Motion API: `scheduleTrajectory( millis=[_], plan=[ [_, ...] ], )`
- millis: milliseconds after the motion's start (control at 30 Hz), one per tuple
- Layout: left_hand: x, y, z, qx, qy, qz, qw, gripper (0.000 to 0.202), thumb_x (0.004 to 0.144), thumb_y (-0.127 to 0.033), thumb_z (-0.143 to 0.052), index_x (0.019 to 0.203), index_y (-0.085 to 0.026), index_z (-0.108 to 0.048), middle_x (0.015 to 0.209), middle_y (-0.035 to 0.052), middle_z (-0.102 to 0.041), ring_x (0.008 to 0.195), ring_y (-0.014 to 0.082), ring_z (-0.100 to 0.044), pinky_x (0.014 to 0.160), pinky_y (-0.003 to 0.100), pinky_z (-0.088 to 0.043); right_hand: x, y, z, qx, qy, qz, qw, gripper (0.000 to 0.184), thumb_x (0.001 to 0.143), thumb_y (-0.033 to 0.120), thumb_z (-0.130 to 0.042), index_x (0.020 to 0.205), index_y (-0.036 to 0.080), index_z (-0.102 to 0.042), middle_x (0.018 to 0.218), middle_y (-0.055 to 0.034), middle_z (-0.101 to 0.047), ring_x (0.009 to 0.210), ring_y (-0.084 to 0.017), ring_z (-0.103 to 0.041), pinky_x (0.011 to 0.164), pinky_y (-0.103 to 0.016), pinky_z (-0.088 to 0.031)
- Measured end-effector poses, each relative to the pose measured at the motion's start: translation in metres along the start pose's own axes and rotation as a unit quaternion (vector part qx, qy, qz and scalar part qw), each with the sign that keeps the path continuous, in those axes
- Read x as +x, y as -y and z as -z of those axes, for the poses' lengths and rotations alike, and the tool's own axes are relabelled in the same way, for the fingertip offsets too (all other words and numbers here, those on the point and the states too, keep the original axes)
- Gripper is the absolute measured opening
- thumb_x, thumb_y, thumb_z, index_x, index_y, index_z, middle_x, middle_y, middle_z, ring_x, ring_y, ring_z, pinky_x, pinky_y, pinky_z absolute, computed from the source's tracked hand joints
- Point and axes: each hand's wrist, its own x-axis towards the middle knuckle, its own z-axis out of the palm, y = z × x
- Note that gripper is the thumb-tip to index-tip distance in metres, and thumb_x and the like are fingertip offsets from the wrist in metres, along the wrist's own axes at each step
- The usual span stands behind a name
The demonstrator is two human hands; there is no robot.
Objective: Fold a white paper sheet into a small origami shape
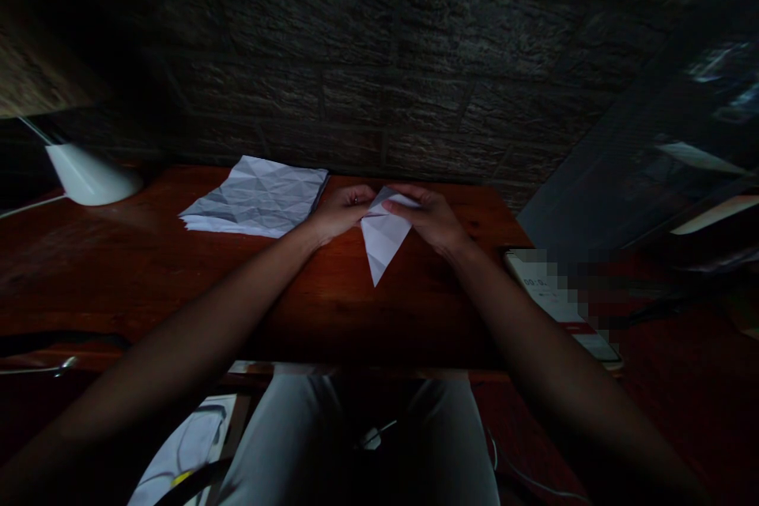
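Between my two hands is a folded sheet of white paper [387, 243], held over the wooden table with a narrow point toward me. My left hand [344, 212] grips its left edge, and a ring shows on one finger. On the other side, my right hand [432, 217] pinches the paper, thumb on top and fingers behind the upper edge. Some fingertips of both hands are hidden by the paper. Left of my left hand lies a stack of creased white paper sheets [261, 194].
A white lamp base [95, 174] stands at the table's left. On the right edge lies a phone [539, 288] with timer digits, partly pixelated. The brown wooden table [148, 269] ends at a dark brick wall [356, 71]. My legs are below the front edge.
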Motion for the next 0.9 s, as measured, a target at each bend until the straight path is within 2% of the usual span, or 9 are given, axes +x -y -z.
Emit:
scheduleTrajectory(
  millis=[233,433,567,700,900],
  plan=[
    [0.001,0.003,0.001,-0.022,-0.011,0.037,0.999,0.021,0.075,-0.033,-0.080,0.077,-0.017,-0.067,0.070,-0.0039,-0.062,0.063,0.0085,-0.057,0.060,0.019,-0.044,0.000,0.001,-0.001,0.001,-0.001,-0.002,1.000,0.053,0.060,0.042,-0.095,0.108,0.026,-0.080,0.109,-0.0028,-0.080,0.098,-0.024,-0.071,0.094,-0.043,-0.056],
    [0.001,0.001,0.003,-0.080,-0.030,0.081,0.993,0.018,0.076,-0.030,-0.082,0.085,-0.017,-0.074,0.081,0.0004,-0.073,0.075,0.0118,-0.068,0.074,0.025,-0.056,0.000,0.004,-0.001,0.013,0.004,0.005,1.000,0.053,0.062,0.038,-0.094,0.111,0.024,-0.078,0.111,-0.0040,-0.078,0.101,-0.024,-0.071,0.095,-0.042,-0.055],
    [0.000,-0.005,0.012,-0.085,0.008,0.099,0.991,0.027,0.075,-0.035,-0.086,0.093,-0.016,-0.078,0.089,0.0051,-0.078,0.081,0.0144,-0.072,0.079,0.029,-0.058,0.001,0.006,0.002,0.004,-0.011,0.000,1.000,0.058,0.058,0.041,-0.095,0.111,0.025,-0.078,0.111,-0.0036,-0.079,0.101,-0.025,-0.070,0.096,-0.044,-0.056],
    [-0.001,-0.009,0.020,-0.052,0.055,0.102,0.992,0.036,0.068,-0.034,-0.092,0.098,-0.017,-0.081,0.097,0.0078,-0.080,0.086,0.0174,-0.074,0.086,0.034,-0.060,0.003,0.006,0.006,0.002,-0.025,-0.009,1.000,0.063,0.057,0.041,-0.095,0.115,0.025,-0.077,0.107,-0.0032,-0.079,0.095,-0.024,-0.070,0.092,-0.043,-0.057],
    [0.001,-0.009,0.018,-0.026,0.044,0.067,0.996,0.025,0.068,-0.028,-0.088,0.089,-0.017,-0.082,0.091,0.0071,-0.080,0.081,0.0168,-0.074,0.080,0.032,-0.061,0.003,0.007,0.009,0.005,-0.017,-0.005,1.000,0.059,0.060,0.039,-0.092,0.114,0.024,-0.075,0.102,-0.0026,-0.078,0.092,-0.023,-0.071,0.088,-0.040,-0.057]
  ],
)
